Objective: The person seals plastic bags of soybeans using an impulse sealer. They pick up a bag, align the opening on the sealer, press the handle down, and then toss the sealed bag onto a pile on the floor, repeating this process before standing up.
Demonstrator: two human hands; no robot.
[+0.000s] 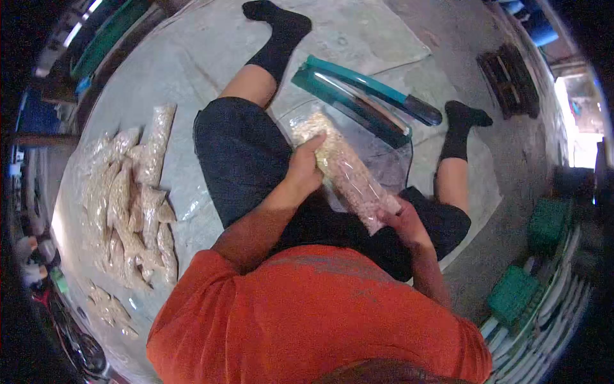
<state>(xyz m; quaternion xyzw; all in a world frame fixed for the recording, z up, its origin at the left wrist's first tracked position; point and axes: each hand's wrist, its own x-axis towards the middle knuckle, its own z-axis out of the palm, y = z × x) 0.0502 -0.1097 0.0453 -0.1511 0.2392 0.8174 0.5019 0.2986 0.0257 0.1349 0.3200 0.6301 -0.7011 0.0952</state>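
A long clear plastic bag [350, 171] full of pale, small pieces lies slantwise between my hands, over my lap. My left hand [308, 165] grips its upper part, thumb across the top. At the lower end, the fingers of my right hand [404, 221] are closed on the bag's end. Just beyond the bag, a teal bag sealer [358, 102] with a long arm and dark handle rests on the floor sheet between my legs. The kind of pieces in the bag is too small to tell.
A heap of similar filled bags [131, 205] lies on the pale floor sheet [358, 38] to my left. Near it is a small pile of tan pieces [110, 308]. Green crates [513, 293] stand at the right, and a dark slatted object [508, 80] lies farther off.
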